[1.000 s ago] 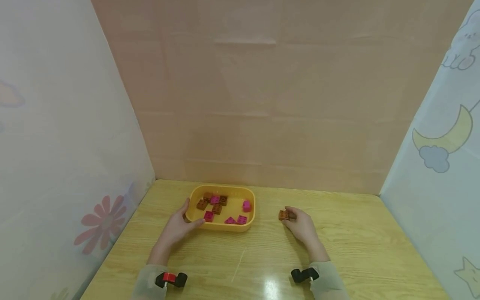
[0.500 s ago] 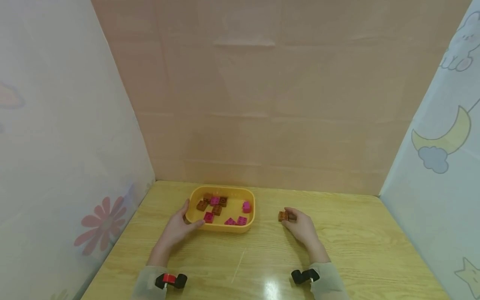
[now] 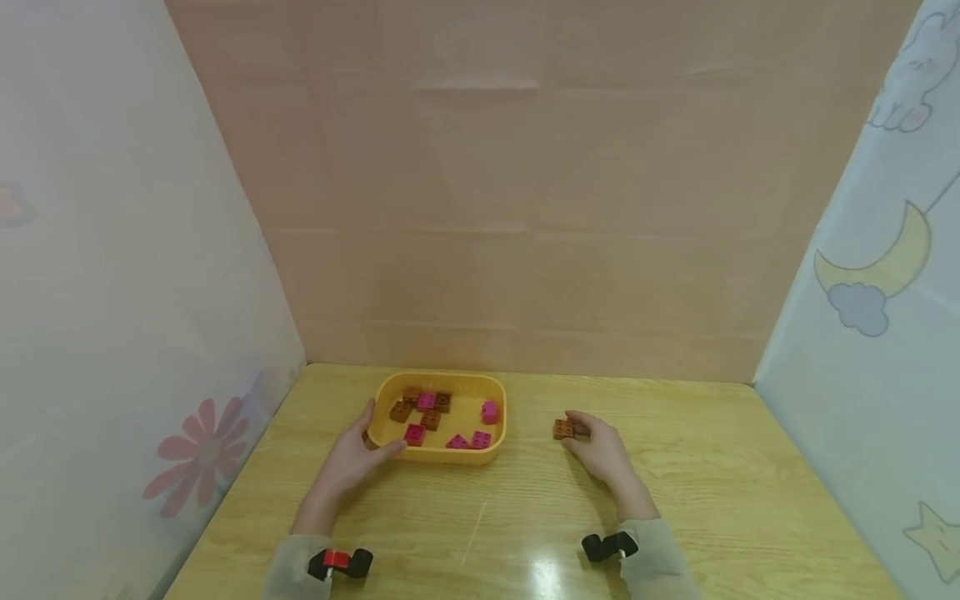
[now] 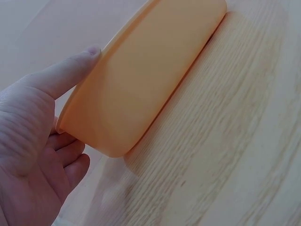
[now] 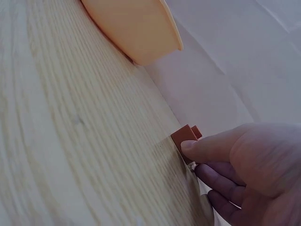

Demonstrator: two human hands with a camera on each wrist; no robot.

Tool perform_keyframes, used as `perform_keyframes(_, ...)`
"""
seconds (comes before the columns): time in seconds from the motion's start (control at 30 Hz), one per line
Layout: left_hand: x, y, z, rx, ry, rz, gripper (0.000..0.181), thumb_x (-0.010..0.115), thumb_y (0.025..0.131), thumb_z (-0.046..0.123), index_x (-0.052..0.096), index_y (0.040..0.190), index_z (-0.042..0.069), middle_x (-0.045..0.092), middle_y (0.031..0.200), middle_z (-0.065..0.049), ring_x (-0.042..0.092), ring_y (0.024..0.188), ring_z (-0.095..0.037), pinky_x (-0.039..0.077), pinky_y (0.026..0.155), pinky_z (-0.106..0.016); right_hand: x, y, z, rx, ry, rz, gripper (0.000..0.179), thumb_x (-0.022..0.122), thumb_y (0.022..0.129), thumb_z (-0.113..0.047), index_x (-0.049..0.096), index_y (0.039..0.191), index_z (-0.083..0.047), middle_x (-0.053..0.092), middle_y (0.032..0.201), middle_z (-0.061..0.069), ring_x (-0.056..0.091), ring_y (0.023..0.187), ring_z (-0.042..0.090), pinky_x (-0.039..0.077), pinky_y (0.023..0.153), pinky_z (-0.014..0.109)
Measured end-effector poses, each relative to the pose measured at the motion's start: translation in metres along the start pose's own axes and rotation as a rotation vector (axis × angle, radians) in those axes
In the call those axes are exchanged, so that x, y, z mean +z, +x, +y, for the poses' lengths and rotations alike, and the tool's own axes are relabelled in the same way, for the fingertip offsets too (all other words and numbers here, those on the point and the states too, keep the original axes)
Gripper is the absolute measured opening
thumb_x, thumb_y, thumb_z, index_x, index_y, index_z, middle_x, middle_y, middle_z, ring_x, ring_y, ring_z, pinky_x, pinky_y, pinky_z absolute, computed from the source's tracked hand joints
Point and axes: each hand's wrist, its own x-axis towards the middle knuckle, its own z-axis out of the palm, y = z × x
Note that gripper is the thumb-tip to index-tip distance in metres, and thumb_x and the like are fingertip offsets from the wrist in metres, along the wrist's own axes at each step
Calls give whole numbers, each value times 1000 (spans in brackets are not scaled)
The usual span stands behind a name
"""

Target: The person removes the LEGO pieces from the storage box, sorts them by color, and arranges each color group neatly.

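Observation:
My left hand (image 3: pixel 351 457) grips the left end of a yellow plastic tray (image 3: pixel 457 457), thumb on the near rim and fingers round the outer side. In the left wrist view the tray's wall (image 4: pixel 141 75) stands on the table. Pink and brown toy building bricks lie inside, among them a pink brick (image 3: pixel 490 412) at the right end and a brown brick (image 3: pixel 431 420) left of the middle. To the right of the tray, my right hand (image 3: pixel 604 454) pinches another brown brick (image 3: pixel 561 429). In the right wrist view this brick (image 5: pixel 181 136) is at the tabletop, studs facing away.
A pale wood table (image 3: pixel 480 533) lies under both hands. Behind it rises a tan papered back wall (image 3: pixel 480 208). Pale side panels with printed pictures, including a flower (image 3: pixel 201 457) and a moon (image 3: pixel 885 258), stand left and right.
The head view has shifted slightly. Both hands keep their places, the left on the tray and the right on the brown brick.

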Motion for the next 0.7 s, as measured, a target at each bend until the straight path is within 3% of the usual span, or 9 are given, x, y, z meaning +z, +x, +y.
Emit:
perform_keyframes(0.27,-1,1,0,19,10,6,118,85,91,49,12,171,2,18,175,-20,24,159,-40,25,127,-54,-2,0,1,-11,12,-18,56,74,100,-7,56,152,1,68,136,24,63,128,44,48,109,63)
perform_keyframes(0.43,0,3,0,17,6,8,119,85,91,51,13,171,3,18,176,-20,24,159,-40,24,128,-54,-5,2,-3,-12,6,-18,57,72,103,-13,53,154,4,58,150,29,52,141,49,42,115,65)
perform_keyframes(0.57,0,2,2,13,13,12,118,85,91,51,14,171,2,19,175,-20,23,159,-41,23,128,-55,-4,4,-18,-20,-3,43,57,71,104,-16,53,154,4,50,156,30,42,147,52,35,119,68)
perform_keyframes(0.7,1,1,0,9,25,11,119,85,90,53,15,170,0,19,175,-21,23,159,-42,23,128,-56,9,7,-48,-103,66,158,51,73,101,-9,59,149,2,55,152,28,55,134,52,42,115,66)
